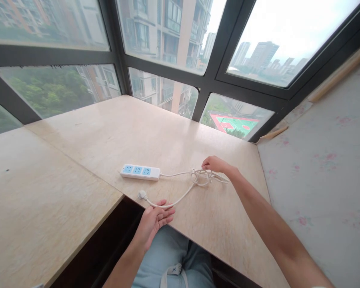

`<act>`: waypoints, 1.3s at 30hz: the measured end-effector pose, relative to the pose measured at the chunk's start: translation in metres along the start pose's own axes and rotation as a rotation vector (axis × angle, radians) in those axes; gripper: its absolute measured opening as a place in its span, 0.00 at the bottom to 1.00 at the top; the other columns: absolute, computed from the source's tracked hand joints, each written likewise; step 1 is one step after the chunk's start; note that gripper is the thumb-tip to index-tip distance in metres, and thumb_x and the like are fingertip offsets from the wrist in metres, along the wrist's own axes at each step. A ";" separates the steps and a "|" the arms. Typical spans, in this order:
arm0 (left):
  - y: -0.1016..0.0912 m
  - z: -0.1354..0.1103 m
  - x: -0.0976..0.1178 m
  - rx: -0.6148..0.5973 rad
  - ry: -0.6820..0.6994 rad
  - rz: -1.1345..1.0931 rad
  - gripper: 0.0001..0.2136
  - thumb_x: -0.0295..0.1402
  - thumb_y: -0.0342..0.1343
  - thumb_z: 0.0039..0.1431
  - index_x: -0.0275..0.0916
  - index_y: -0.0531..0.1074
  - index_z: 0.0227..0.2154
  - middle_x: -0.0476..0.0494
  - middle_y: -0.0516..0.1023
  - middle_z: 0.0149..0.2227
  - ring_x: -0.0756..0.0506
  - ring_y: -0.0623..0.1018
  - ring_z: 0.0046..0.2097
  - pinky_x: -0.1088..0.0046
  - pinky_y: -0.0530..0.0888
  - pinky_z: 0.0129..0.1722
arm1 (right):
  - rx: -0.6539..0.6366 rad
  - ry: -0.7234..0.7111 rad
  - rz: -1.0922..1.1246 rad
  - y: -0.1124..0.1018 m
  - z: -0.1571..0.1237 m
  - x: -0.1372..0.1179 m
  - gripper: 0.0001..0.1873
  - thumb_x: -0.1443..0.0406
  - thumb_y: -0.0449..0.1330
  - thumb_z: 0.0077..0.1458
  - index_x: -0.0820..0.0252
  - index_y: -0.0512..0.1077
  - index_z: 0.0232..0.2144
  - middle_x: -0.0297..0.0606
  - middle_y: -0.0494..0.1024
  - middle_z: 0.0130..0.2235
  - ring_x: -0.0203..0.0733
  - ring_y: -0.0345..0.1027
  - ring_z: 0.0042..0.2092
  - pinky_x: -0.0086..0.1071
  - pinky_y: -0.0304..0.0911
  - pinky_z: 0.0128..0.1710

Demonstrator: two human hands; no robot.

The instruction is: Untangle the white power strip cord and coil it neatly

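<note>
A white power strip (140,172) with blue socket faces lies on the stone-patterned countertop. Its white cord (180,200) runs right into a loose tangle of loops, then curves back to the white plug (142,195) near the front edge. My left hand (156,220) rests at that edge, palm turned sideways, its fingers stretched out. The cord passes across these fingers beside the thumb without being gripped. At the top of the tangle, my right hand (214,164) is closed, fingers curled down and pinching a loop of the cord. Its fingertips are partly hidden.
The countertop (87,140) reaches back to dark-framed windows (165,76). A flowered wall (315,180) bounds the right side. At the front, a dark gap (108,240) opens below the counter edge, where my legs (168,256) are.
</note>
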State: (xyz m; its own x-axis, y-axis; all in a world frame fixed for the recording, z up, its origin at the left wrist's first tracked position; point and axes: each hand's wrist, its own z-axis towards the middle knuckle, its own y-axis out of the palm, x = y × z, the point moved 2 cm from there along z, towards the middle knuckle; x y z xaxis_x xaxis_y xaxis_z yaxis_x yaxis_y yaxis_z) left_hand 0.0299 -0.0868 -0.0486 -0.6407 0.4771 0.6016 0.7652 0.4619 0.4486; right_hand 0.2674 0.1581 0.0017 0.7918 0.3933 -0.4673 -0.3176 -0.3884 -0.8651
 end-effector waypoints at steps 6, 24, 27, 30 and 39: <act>-0.012 -0.002 -0.004 -0.113 -0.044 0.313 0.16 0.40 0.57 0.60 0.30 0.69 0.41 0.29 0.81 0.34 0.43 0.82 0.28 0.73 0.77 0.24 | 0.192 0.081 0.204 -0.005 -0.019 0.000 0.05 0.68 0.60 0.43 0.58 0.76 0.20 0.33 0.76 0.22 0.36 0.66 0.27 0.28 0.58 0.28; 0.054 0.019 0.024 -0.243 0.594 0.831 0.16 0.40 0.52 0.58 0.35 0.70 0.44 0.44 0.77 0.32 0.49 0.76 0.26 0.76 0.69 0.21 | 0.814 0.191 1.284 0.029 -0.102 0.018 0.23 0.51 0.70 0.35 0.57 0.67 0.27 0.29 0.66 0.25 0.31 0.60 0.24 0.26 0.54 0.20; 0.087 0.019 0.039 -0.271 0.877 0.898 0.15 0.39 0.52 0.59 0.36 0.72 0.44 0.42 0.78 0.37 0.46 0.78 0.36 0.72 0.73 0.32 | 0.840 0.144 1.389 0.038 -0.108 0.013 0.21 0.53 0.71 0.37 0.57 0.68 0.28 0.30 0.68 0.27 0.31 0.61 0.25 0.26 0.56 0.22; 0.125 0.029 0.048 -0.302 1.009 0.965 0.16 0.39 0.53 0.60 0.35 0.71 0.46 0.38 0.78 0.43 0.44 0.77 0.42 0.70 0.73 0.37 | 0.866 0.086 1.497 0.043 -0.112 0.006 0.20 0.57 0.72 0.38 0.58 0.69 0.29 0.29 0.69 0.28 0.30 0.61 0.26 0.26 0.56 0.23; 0.189 0.070 0.047 -0.290 0.919 1.377 0.18 0.45 0.55 0.58 0.36 0.77 0.41 0.39 0.80 0.37 0.41 0.77 0.41 0.69 0.70 0.41 | 0.800 0.018 1.408 0.044 -0.134 -0.009 0.17 0.55 0.68 0.46 0.56 0.68 0.32 0.29 0.68 0.26 0.34 0.62 0.28 0.30 0.61 0.30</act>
State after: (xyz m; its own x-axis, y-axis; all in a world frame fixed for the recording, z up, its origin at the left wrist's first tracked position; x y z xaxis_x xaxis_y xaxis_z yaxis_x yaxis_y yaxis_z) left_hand 0.1397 0.0752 0.0183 0.6368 -0.2322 0.7353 0.7381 -0.0923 -0.6683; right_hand 0.3157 0.0257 -0.0075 -0.3429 0.1080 -0.9332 -0.9302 0.0996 0.3533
